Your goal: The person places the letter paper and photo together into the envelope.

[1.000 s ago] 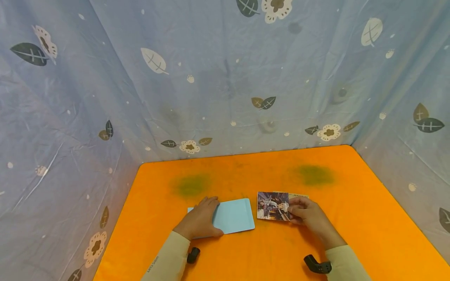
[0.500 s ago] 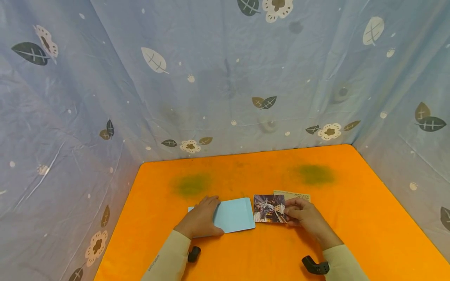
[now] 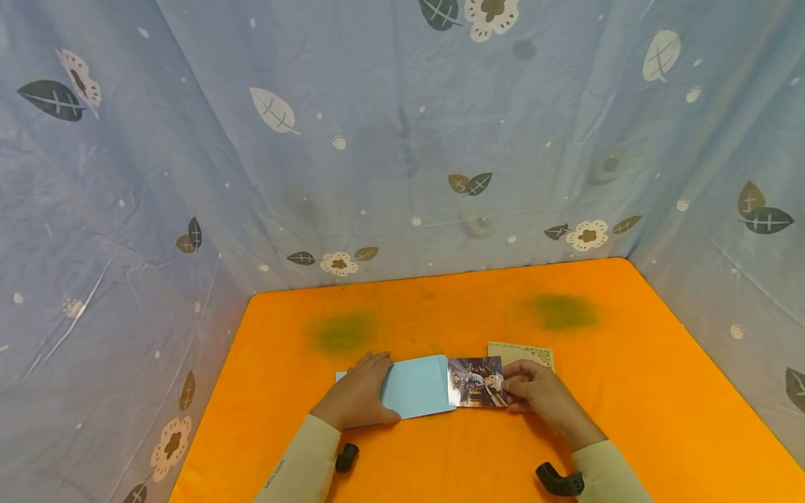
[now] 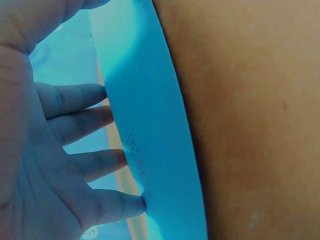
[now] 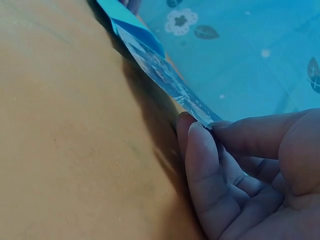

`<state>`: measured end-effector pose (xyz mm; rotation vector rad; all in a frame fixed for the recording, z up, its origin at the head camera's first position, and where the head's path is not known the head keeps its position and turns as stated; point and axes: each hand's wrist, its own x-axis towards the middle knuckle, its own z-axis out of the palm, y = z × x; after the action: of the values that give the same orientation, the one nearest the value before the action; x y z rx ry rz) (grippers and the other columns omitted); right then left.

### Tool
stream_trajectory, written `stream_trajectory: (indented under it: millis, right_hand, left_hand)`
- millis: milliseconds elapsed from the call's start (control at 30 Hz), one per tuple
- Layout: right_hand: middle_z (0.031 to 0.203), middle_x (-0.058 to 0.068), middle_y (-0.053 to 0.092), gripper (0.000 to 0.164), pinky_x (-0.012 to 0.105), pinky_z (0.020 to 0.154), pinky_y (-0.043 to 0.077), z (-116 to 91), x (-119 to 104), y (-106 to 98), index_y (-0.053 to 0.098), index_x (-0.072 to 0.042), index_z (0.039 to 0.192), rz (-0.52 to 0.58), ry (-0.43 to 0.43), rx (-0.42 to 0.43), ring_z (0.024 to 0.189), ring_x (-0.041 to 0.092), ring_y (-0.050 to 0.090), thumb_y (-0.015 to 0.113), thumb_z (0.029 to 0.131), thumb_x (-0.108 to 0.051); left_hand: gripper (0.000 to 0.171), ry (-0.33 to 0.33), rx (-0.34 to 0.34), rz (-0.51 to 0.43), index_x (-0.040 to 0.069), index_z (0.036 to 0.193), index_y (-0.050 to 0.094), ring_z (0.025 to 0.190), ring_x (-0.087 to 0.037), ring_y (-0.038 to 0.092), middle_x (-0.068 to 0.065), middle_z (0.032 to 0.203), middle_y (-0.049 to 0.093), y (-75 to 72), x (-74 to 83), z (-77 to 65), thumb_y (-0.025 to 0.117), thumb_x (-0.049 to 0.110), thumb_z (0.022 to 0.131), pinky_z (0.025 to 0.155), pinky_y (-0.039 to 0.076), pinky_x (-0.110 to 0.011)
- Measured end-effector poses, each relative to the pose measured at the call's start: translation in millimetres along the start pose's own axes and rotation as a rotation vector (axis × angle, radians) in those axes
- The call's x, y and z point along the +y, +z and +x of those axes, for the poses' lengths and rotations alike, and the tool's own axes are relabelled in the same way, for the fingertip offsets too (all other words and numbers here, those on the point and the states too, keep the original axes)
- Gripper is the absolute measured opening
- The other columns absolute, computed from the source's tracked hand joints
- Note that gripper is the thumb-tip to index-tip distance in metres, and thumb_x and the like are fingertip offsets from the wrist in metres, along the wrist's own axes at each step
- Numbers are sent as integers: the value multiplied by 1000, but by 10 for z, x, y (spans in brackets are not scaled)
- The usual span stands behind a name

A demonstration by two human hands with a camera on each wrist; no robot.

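A light blue envelope (image 3: 418, 386) lies on the orange table. My left hand (image 3: 358, 392) spans it, thumb at the near edge and fingers at the far edge; in the left wrist view its fingertips press along the envelope's edge (image 4: 155, 120). My right hand (image 3: 537, 391) pinches a glossy colour photo (image 3: 476, 383) by its right end, between thumb and fingers. The photo's left end meets the envelope's right end. In the right wrist view the photo (image 5: 165, 75) reaches the envelope's mouth; how far inside cannot be told.
A beige card (image 3: 518, 353) with a patterned corner lies behind the photo, partly covered by the right hand. The orange table (image 3: 415, 307) has two greenish stains. Patterned curtains (image 3: 390, 140) hang at the back and both sides. Black camera mounts (image 3: 560, 480) sit at the wrists.
My right hand has brought the photo left and nearer to me, up to the envelope's right end, uncovering more of the beige card. The left hand and envelope have stayed in place.
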<state>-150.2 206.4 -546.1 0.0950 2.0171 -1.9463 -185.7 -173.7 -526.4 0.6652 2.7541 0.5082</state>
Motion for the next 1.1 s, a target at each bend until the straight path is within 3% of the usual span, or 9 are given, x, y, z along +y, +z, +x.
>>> stream_trajectory:
  millis: [400, 833, 1100]
  right_hand:
    - [92, 14, 67, 26, 39, 70, 65, 3, 0, 39, 61, 12, 130, -21, -17, -31, 77, 27, 66, 65, 108, -1]
    - [93, 16, 67, 28, 38, 66, 64, 28, -28, 133, 64, 12, 133, -57, -9, 23, 75, 28, 65, 63, 109, -1]
    - [88, 15, 68, 30, 38, 64, 64, 36, -38, 217, 64, 15, 133, -90, -51, 68, 73, 29, 66, 65, 108, -1]
  left_hand:
    - [101, 18, 11, -13, 3, 160, 51, 157, -46, 31, -14, 171, 39, -6, 5, -18, 92, 50, 81, 115, 37, -73]
    - [101, 19, 7, -11, 3, 161, 51, 158, -46, 31, -14, 171, 38, 3, 11, -16, 92, 50, 81, 115, 38, -72]
    - [101, 15, 9, -20, 3, 160, 51, 158, -46, 30, -14, 171, 38, 10, 10, -16, 92, 50, 80, 115, 37, -72]
